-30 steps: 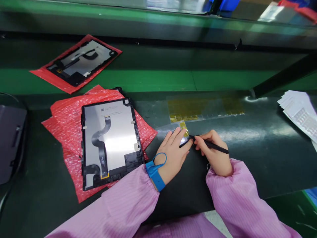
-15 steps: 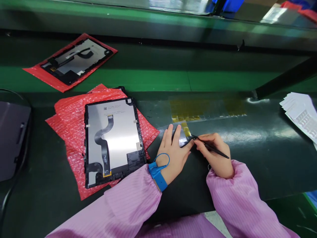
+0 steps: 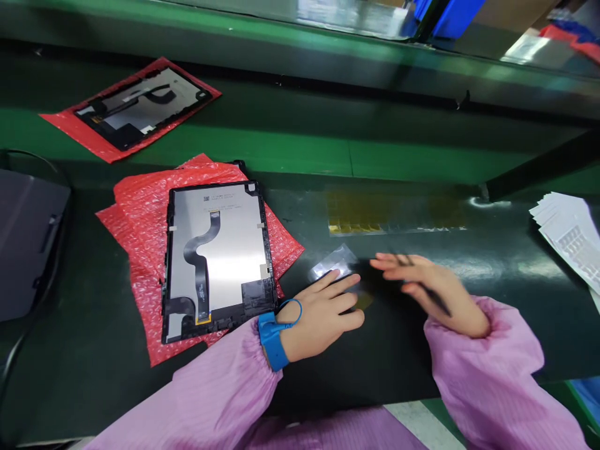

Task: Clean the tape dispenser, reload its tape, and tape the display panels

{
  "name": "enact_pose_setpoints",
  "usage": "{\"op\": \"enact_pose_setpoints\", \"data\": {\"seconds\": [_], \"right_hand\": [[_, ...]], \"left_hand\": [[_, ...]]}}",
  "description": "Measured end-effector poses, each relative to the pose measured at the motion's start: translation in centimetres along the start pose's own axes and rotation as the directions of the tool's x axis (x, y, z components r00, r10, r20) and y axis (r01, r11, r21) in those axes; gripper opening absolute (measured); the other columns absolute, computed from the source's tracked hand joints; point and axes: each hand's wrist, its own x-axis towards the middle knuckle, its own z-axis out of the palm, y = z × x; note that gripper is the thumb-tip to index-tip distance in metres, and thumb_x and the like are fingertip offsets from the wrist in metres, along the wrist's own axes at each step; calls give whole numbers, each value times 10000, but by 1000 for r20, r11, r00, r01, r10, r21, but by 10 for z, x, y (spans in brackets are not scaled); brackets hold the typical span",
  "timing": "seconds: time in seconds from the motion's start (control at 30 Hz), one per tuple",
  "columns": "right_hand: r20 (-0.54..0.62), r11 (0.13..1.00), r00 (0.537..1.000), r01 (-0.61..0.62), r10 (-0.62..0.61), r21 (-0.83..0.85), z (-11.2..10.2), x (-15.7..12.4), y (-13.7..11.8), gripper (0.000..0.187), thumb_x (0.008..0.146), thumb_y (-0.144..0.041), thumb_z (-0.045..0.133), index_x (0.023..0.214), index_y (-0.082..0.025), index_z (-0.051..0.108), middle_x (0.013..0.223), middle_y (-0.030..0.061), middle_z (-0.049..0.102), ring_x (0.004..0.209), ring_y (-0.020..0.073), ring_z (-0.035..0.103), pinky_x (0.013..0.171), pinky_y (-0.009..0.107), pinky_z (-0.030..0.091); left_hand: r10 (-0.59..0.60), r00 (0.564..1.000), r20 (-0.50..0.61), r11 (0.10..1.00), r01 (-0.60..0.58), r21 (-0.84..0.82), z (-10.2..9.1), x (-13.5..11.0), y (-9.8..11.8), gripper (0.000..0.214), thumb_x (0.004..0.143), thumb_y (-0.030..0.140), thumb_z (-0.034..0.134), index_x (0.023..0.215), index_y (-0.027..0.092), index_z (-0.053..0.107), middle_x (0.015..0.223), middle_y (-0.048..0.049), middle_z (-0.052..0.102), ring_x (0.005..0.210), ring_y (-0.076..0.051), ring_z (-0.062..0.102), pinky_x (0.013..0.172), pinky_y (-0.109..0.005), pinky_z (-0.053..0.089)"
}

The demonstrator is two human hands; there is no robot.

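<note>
My left hand [image 3: 323, 315], with a blue wrist strap [image 3: 274, 340], lies flat with spread fingers on the dark mat. Its fingertips touch the lower edge of a small clear plastic film [image 3: 335, 261]. A bit of amber tape [image 3: 364, 302] shows beside those fingers. To the right, my right hand [image 3: 426, 284] is raised and blurred, its fingers stretched toward the left. Dark slim tweezers [image 3: 438, 301] lie across its palm, tucked in the hand and partly hidden. Behind both hands is a clear sheet with amber tape strips [image 3: 398, 212].
At left, a tablet screen assembly [image 3: 225, 250] with a black flex cable lies on red bubble bags [image 3: 140, 262]. Another screen [image 3: 145, 106] rests on a red bag farther back. A grey device [image 3: 30, 244] stands far left, label sheets [image 3: 569, 231] far right.
My left hand has shifted down and spread its fingers, uncovering more of the clear film. My right hand has moved right, away from it, and its fingers have straightened. The view has tilted slightly.
</note>
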Motion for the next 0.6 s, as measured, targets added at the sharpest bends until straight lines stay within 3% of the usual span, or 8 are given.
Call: {"op": "enact_pose_setpoints", "data": {"seconds": [0.03,0.1,0.2,0.27,0.37,0.43,0.5,0.6], "right_hand": [[94,994,994,70,-62,-87,3,-2,0,254,1053,-374,481,1148,-284,698,1259,62,721,1173,261,681,995,475,544],[139,961,986,129,-97,-243,16,-11,-7,240,1055,-342,481,1076,-272,709,1206,58,744,1065,242,724,938,441,561],[13,902,999,41,-40,-430,39,-29,-30,219,1048,-284,497,1010,-238,708,914,59,786,740,205,734,756,374,556],[-80,903,997,-41,7,-428,47,-39,-48,186,1041,-285,518,1042,-229,695,875,54,777,660,187,702,709,353,538],[-177,968,975,-165,132,-189,45,-46,-64,304,1062,-391,453,1253,-249,642,993,56,758,790,195,710,729,338,552],[-238,965,937,-263,257,5,41,-46,-63,376,1068,-446,401,1307,-275,637,952,50,726,802,196,691,719,336,559],[-300,916,868,-350,396,195,41,-43,-55,325,1056,-441,444,1214,-283,680,849,30,696,711,173,665,655,309,559],[-274,806,798,-388,536,446,48,-37,-42,184,972,-425,628,1003,-249,674,712,-10,679,567,135,628,538,250,545]], "left_hand": [[-10,1000,-12,1000,10,28,1,-1,0,229,970,152,513,1145,219,645,1211,-35,705,1441,-264,448,1243,-483,325],[-63,997,-50,993,68,91,4,-2,2,302,976,142,499,1250,204,609,1292,-40,688,1439,-280,450,1237,-514,326],[-197,977,-82,964,209,165,7,-3,6,428,979,156,508,1405,197,520,1416,-49,626,1456,-321,417,1217,-558,341],[-281,954,-102,938,296,179,7,-2,11,487,973,152,519,1455,219,483,1502,-56,552,1480,-327,377,1208,-546,364],[-343,927,-153,922,363,136,6,-4,25,473,962,138,529,1426,228,528,1530,-104,513,1489,-305,369,1198,-491,399],[-361,918,-164,922,378,86,8,-8,36,425,953,162,573,1369,252,584,1506,-135,524,1475,-310,395,1183,-496,418],[-380,913,-148,919,391,49,12,-12,46,424,931,248,662,1348,291,596,1529,-152,485,1472,-343,391,1160,-543,433],[-397,911,-109,916,401,21,19,-16,51,533,866,404,761,1359,318,576,1612,-165,356,1504,-384,310,1151,-601,418]]}}
